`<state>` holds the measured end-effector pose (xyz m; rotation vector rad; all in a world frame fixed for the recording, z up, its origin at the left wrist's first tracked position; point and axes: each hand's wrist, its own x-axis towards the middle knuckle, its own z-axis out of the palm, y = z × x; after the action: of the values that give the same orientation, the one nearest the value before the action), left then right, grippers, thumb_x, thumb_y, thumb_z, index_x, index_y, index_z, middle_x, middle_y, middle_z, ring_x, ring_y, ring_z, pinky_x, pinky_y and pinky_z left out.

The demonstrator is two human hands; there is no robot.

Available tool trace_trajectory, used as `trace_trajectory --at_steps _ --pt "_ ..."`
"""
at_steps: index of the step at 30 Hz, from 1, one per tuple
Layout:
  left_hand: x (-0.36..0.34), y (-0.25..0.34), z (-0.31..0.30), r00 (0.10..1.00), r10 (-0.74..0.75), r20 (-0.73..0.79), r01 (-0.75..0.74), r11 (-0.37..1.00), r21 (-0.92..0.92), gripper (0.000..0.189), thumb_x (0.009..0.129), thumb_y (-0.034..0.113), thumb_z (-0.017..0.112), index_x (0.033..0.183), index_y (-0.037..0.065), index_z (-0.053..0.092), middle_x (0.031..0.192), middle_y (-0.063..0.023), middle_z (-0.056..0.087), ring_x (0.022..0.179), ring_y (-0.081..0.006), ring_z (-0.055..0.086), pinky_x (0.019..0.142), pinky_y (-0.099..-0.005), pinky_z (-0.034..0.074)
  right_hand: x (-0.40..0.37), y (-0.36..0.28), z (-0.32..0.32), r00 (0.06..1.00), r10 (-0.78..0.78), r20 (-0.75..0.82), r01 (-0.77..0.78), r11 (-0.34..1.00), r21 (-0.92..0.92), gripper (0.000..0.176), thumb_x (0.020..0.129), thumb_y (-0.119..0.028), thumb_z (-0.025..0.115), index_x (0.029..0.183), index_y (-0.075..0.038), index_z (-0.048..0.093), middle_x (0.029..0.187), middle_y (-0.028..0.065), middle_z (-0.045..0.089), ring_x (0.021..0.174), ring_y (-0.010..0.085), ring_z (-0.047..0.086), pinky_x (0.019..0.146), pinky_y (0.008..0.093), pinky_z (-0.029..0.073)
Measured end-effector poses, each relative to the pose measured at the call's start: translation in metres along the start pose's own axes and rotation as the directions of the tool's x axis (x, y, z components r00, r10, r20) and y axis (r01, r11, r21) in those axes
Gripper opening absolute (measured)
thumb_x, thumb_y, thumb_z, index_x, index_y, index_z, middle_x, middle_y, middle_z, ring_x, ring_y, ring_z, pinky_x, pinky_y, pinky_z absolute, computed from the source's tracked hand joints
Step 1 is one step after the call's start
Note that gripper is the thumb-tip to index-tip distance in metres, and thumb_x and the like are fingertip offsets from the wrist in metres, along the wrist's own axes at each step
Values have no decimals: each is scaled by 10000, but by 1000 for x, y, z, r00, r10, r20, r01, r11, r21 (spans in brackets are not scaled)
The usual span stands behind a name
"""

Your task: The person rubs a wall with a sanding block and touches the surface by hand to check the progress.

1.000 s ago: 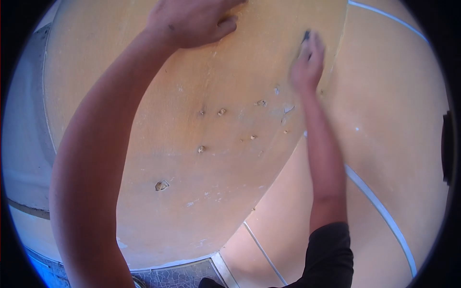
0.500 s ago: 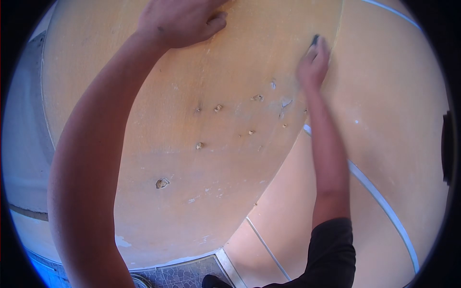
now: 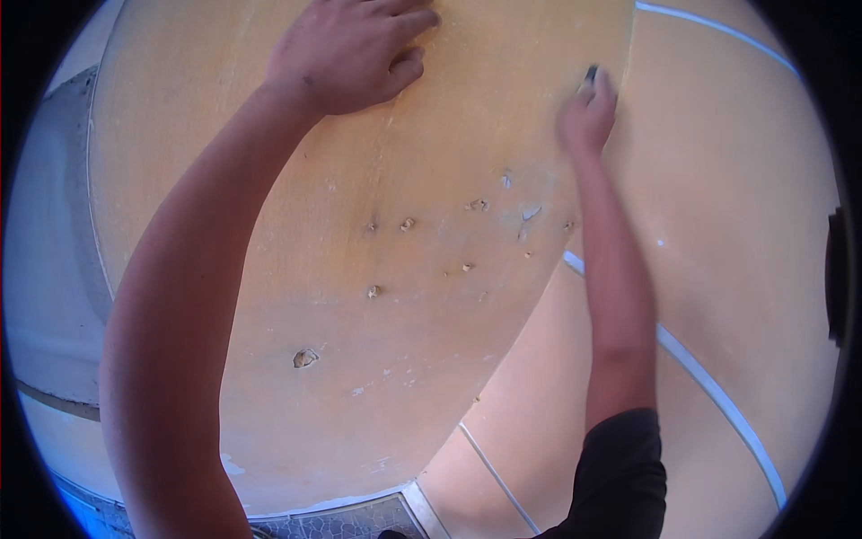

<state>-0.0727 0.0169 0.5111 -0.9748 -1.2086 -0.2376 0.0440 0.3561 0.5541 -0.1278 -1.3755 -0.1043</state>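
A worn yellow-orange wall [image 3: 449,341], scarred with several holes and chips, fills the middle of the head view. Against its upper left part rests my left hand [image 3: 355,54], fingers stretched out to the right and thumb bent, with nothing visible in it. Near the corner at the upper right, my right hand [image 3: 585,121] is closed around a small dark object [image 3: 591,74]. Only its dark end shows above the fingers, and blur hides its kind. Chipped plaster [image 3: 531,213] lies lower on the wall, left of my right forearm.
To the right, an adjoining wall [image 3: 736,225] meets this one at a corner and carries a pale strip [image 3: 718,382]. A larger hole [image 3: 305,358] is at the lower left. Patterned floor tiles [image 3: 359,518] show below, and a grey panel [image 3: 54,242] stands at the far left.
The view has tilted slightly up, so the wall marks sit lower and more of my left hand shows. My right hand stays near the corner, still blurred, holding the dark object.
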Motion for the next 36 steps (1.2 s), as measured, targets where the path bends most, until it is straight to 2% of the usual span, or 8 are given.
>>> trace_trajectory --at_steps 2,8,17,22,24,29,32,36 --pt "3 -2 2 1000 3 26 -3 1000 1 416 954 270 602 1297 51 689 1441 -125 612 1410 -259 513 1212 -455 352 25 -12 2 995 96 -2 -96 995 -4 463 1082 -135 466 1505 53 486 1543 265 479 1407 415 494 1166 472 409" --pt "-7 -2 0 997 27 -73 -29 999 -28 384 948 273 621 1249 47 696 1370 -114 638 1356 -257 554 1182 -442 387 -134 -32 -22 970 -241 -20 240 952 188 429 1099 -102 443 1491 59 508 1525 263 494 1408 398 500 1159 424 418" --pt "-6 -1 2 993 34 -111 -33 999 13 314 930 246 640 1157 44 714 1286 -112 677 1279 -264 605 1115 -434 439 49 -14 26 993 -65 -102 80 986 148 397 1073 -144 525 1422 32 596 1450 219 589 1355 369 567 1148 400 436" --pt "-7 0 0 996 23 -88 -21 1000 17 303 913 240 649 1129 41 723 1251 -118 691 1261 -268 617 1093 -432 456 -85 -40 -15 989 -138 -58 150 920 361 398 1054 -85 539 1428 41 591 1462 261 570 1379 414 545 1155 444 423" --pt "-6 0 0 993 27 -114 -24 1000 20 306 909 239 651 1130 40 722 1253 -120 690 1260 -269 617 1092 -431 457 -150 -40 -35 985 -172 1 166 957 239 400 1056 -72 525 1431 50 588 1466 263 570 1420 418 507 1179 452 391" --pt "-4 3 -1 997 5 -81 -3 999 32 316 898 238 659 1133 37 722 1261 -124 689 1259 -275 615 1087 -431 459 -57 -6 -14 961 -273 -56 278 944 178 392 1055 -86 509 1404 68 599 1454 265 577 1361 425 542 1160 459 412" --pt "-3 5 -2 997 22 -79 -18 999 50 324 894 239 666 1142 38 722 1278 -126 684 1263 -277 610 1086 -432 458 10 10 -3 996 -29 -87 42 988 151 386 1056 -98 510 1390 70 605 1440 263 585 1315 413 572 1133 451 437" --pt "-3 5 -5 998 2 -57 0 1000 31 332 888 238 674 1148 36 719 1297 -132 678 1266 -277 607 1083 -438 457 -64 -35 -9 991 93 -93 -58 946 319 392 1066 -93 502 1411 77 583 1457 256 565 1347 395 561 1129 426 441"
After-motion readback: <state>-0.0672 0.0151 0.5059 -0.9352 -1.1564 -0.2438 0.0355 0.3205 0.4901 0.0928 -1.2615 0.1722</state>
